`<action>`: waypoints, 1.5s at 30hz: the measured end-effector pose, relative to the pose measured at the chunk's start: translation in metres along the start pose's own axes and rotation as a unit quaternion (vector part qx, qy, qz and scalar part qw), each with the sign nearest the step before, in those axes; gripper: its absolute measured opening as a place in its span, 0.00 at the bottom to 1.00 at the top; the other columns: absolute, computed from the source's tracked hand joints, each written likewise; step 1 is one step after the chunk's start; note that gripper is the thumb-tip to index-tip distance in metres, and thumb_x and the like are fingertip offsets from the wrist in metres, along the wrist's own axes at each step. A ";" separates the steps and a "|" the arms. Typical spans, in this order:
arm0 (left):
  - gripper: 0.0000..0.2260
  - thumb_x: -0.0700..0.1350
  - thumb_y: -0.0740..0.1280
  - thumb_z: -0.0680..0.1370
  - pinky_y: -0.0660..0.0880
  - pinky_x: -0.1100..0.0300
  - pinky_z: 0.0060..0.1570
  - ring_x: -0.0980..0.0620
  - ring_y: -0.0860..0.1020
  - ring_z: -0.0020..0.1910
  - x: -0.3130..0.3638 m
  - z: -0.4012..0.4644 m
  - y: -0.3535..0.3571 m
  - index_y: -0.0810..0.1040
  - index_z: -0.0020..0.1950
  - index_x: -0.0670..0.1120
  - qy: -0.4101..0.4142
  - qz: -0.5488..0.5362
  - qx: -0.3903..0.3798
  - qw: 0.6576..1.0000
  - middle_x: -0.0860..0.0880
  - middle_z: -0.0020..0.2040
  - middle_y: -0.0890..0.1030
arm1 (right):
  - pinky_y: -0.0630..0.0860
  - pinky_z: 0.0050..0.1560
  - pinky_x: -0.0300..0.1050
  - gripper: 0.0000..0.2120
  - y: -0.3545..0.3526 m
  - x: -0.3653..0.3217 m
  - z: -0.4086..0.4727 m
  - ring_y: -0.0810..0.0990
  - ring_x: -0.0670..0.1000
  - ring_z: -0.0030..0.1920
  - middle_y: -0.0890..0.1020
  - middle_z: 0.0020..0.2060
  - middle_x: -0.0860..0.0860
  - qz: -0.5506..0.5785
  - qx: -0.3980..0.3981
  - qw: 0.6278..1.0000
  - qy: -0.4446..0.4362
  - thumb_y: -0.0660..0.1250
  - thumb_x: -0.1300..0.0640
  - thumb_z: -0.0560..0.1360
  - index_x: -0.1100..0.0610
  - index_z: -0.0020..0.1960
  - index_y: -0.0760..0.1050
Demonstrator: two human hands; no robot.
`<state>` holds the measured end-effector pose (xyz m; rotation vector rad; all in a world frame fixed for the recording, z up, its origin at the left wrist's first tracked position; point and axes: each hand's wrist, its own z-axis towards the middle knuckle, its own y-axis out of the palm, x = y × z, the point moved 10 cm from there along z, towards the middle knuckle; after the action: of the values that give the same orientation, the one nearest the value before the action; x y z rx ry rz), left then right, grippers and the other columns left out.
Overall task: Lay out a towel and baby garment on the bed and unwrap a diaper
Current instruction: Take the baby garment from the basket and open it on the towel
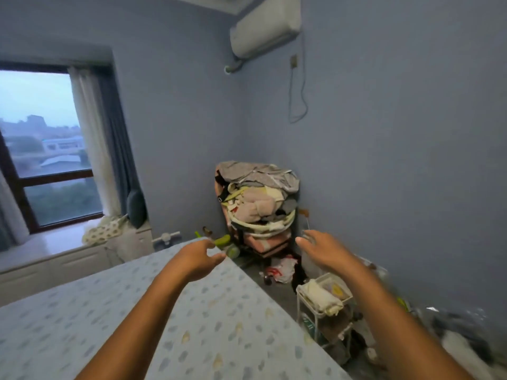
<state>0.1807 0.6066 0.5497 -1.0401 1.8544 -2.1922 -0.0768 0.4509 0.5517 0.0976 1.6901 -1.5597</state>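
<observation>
Over the bed corner: both my arms reach out toward the far corner of the room
Left hand point(201, 257): empty, fingers loosely curled and apart, above the edge of the pale blue patterned bedsheet point(109, 311)
Right hand point(322, 249): empty, fingers spread, past the bed, over the floor gap
Task things: no towel, garment or diaper lies on the bed; I cannot tell which is which yet
Likely source: the heap of grey, pink and cream folded cloth point(259, 193) piled on a chair in the corner, well apart from my hands
Look: rumpled, layered, grey sheet on top
Handling, my guess: soft, light, floppy; pinch a top fold with both hands so the pile stays put
Also near: small white wire trolley holding cream cloth point(323, 297) below my right arm
</observation>
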 end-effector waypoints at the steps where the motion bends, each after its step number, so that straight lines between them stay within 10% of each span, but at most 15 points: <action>1: 0.26 0.61 0.64 0.76 0.72 0.53 0.63 0.46 0.75 0.66 0.025 0.005 0.004 0.72 0.70 0.50 0.011 0.000 -0.001 1.000 0.46 0.70 0.75 | 0.69 0.67 0.53 0.30 -0.022 0.017 0.001 0.70 0.57 0.70 0.69 0.72 0.55 -0.004 0.011 1.000 0.006 0.56 0.39 0.78 0.54 0.74 0.65; 21: 0.27 0.65 0.64 0.73 0.71 0.56 0.50 0.45 0.77 0.62 0.309 0.142 0.162 0.76 0.66 0.50 0.027 -0.026 -0.024 0.999 0.47 0.67 0.78 | 0.66 0.69 0.54 0.30 -0.177 0.283 0.125 0.67 0.58 0.72 0.67 0.74 0.56 0.015 0.024 0.999 0.040 0.57 0.39 0.78 0.53 0.74 0.63; 45: 0.19 0.55 0.64 0.78 0.75 0.55 0.52 0.49 0.78 0.56 0.259 0.453 0.416 0.75 0.65 0.49 -0.160 -0.015 -0.061 0.985 0.46 0.60 0.80 | 0.68 0.65 0.50 0.25 0.052 0.430 0.483 0.71 0.56 0.68 0.71 0.71 0.54 0.052 -0.201 0.978 0.018 0.58 0.43 0.78 0.51 0.73 0.65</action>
<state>0.0819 -0.0058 0.3026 -1.3581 1.8505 -1.8107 -0.0930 -0.1474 0.3017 0.0049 1.9620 -1.1197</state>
